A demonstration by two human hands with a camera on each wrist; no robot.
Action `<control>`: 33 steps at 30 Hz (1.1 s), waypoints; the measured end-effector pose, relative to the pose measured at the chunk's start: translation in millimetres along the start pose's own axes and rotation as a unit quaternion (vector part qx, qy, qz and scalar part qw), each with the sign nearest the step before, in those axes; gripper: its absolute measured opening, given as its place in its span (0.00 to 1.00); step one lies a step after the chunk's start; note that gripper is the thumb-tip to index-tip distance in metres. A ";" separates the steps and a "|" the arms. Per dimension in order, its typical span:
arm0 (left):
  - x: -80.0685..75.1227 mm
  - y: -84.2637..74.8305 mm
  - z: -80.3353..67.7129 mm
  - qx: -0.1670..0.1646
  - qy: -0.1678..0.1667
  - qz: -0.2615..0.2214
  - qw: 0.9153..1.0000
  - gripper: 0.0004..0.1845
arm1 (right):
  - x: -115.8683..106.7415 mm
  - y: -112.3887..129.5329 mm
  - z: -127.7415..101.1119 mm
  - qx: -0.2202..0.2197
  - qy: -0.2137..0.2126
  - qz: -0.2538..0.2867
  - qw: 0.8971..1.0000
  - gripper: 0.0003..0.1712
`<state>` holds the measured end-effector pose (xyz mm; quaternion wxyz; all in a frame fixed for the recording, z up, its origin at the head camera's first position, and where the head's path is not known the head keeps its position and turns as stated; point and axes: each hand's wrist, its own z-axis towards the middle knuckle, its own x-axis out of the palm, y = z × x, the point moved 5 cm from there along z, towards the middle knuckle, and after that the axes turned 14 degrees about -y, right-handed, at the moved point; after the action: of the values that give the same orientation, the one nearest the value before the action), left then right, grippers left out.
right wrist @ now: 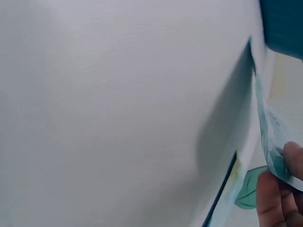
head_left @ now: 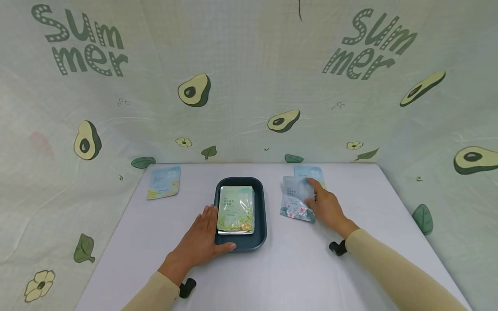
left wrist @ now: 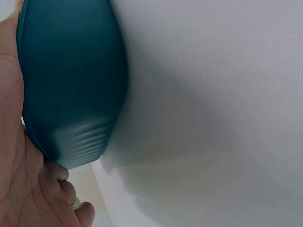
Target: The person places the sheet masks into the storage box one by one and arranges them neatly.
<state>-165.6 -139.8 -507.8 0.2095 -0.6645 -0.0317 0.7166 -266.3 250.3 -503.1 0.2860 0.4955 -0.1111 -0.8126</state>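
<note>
A dark blue tray (head_left: 260, 220) stands near the table's middle with a green sheet mask packet (head_left: 235, 209) lying on top of at least one more silvery-edged packet. My left hand (head_left: 198, 242) rests along the tray's left side, fingers straight and thumb at the front corner. On the right, my right hand (head_left: 328, 209) pinches a blue-grey sheet mask packet (head_left: 294, 198) with pink flowers by its right edge. The right wrist view shows that packet (right wrist: 263, 113) bent and tilted up from the table, thumb against fingers. Partly hidden behind it lies a light blue packet (head_left: 309, 171).
Another light blue packet (head_left: 164, 183) lies at the table's back left corner. A white cloth covers the table (head_left: 288, 268). Behind and beside it hangs a curtain (head_left: 241, 56) printed with avocados and leaves. Each wrist carries a small black device (head_left: 187, 288).
</note>
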 end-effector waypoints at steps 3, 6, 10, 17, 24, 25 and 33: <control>0.7 -0.4 0.2 0.001 -0.001 -0.002 1.000 0.69 | -1.7 -0.1 4.5 0.029 -0.008 0.016 0.999 0.35; 1.1 -0.2 1.1 0.003 -0.002 -0.005 1.000 0.70 | -1.5 -3.1 8.2 0.068 -0.005 0.041 0.997 0.31; 3.1 1.1 1.2 0.004 0.003 -0.004 1.000 0.70 | 0.7 -8.5 11.9 0.131 0.010 0.076 0.988 0.29; 1.8 1.4 0.8 0.000 -0.002 -0.011 1.000 0.69 | 0.5 -3.7 18.0 0.182 0.014 0.099 0.978 0.28; 0.8 1.4 1.4 0.001 -0.001 -0.009 1.000 0.70 | -1.9 1.0 22.1 0.215 0.027 0.126 0.968 0.29; 0.6 1.4 1.4 0.001 -0.001 -0.008 1.000 0.70 | -2.5 2.2 23.0 0.218 0.028 0.130 0.967 0.29; -0.5 0.4 1.3 -0.003 0.000 -0.008 1.000 0.69 | -6.9 15.5 31.6 0.227 0.033 0.153 0.961 0.30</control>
<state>-167.0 -140.1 -507.3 0.2132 -0.6650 -0.0397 0.7147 -285.9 238.4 -475.5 0.2900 0.5513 -0.3578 -0.6957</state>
